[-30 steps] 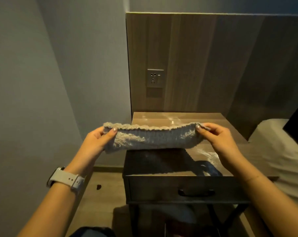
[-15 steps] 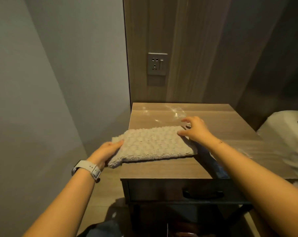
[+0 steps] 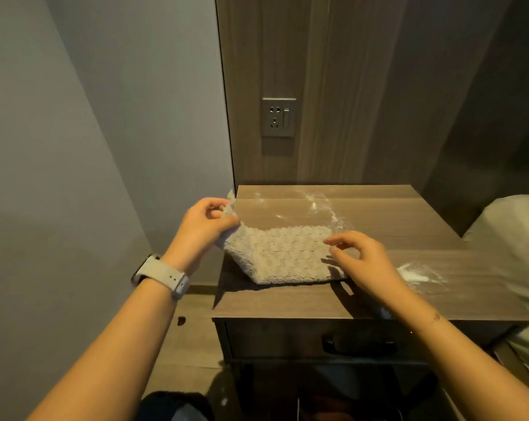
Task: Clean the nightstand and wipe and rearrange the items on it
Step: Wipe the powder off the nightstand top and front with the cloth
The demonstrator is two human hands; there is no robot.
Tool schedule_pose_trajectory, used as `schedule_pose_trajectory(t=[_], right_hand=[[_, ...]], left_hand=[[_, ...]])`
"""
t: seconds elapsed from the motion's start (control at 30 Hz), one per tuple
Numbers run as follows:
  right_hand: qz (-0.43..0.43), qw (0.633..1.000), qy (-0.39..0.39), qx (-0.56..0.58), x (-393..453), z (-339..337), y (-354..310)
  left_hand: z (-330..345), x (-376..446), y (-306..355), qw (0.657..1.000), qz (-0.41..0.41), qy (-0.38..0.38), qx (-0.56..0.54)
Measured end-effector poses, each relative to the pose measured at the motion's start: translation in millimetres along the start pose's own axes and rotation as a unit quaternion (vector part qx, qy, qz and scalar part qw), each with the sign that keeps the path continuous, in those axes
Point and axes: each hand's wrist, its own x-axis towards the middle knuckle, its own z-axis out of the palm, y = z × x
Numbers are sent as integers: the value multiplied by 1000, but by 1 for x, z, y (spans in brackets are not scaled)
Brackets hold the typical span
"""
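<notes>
A light, knobbly knitted cloth (image 3: 281,256) lies folded on the front left part of the wooden nightstand top (image 3: 287,302). My left hand (image 3: 207,221) pinches the cloth's left corner and holds it raised above the nightstand's left edge. My right hand (image 3: 368,264) is at the cloth's right edge, its curled thumb and fingertips pinching the fabric there. White powdery smears (image 3: 313,205) mark the back of the top, and a denser white patch (image 3: 416,275) lies to the right of my right hand.
A wall socket (image 3: 279,117) sits in the wood panel behind the nightstand. The grey wall runs close along the left. White bedding (image 3: 512,238) borders the right side. A drawer with a dark handle (image 3: 359,344) is below the top.
The cloth came down from being stretched in the air onto the nightstand. Since then my left hand has lifted its left corner, and my right hand has shifted to its right edge.
</notes>
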Motion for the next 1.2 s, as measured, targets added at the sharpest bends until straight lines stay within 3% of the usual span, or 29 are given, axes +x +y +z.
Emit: schedule_pose_trajectory(t=[0.13, 0.23, 0.37, 0.43, 0.5, 0.6, 0.67, 0.8, 0.9, 1.03, 1.2], right_hand=[[32, 995, 58, 75, -19, -25, 7], [58, 986, 72, 142, -32, -40, 10], [63, 990, 62, 112, -47, -49, 16], [60, 994, 59, 68, -49, -50, 18], [43, 997, 56, 16, -46, -47, 15], [0, 998, 24, -64, -24, -29, -10], [-28, 989, -18, -146, 2, -1, -31], [41, 934, -117, -335, 43, 63, -57], [39, 918, -128, -374, 52, 82, -58], [-30, 950, -86, -300, 45, 69, -62], [-91, 947, 59, -301, 67, -19, -69]], left_hand=[[75, 15, 40, 977, 111, -48, 177], [126, 14, 32, 962, 84, -139, 218], [142, 4, 2, 956, -2, -236, 173], [129, 3, -4, 976, -26, -208, 58], [103, 7, -3, 993, 5, -121, -8], [55, 24, -5, 997, 58, 31, 30], [35, 39, -14, 989, 51, 73, 116], [30, 65, -47, 974, -53, 31, 219], [41, 78, -62, 961, -101, -27, 256], [54, 83, -69, 970, -124, -4, 209], [54, 88, -86, 972, -110, 57, 198]])
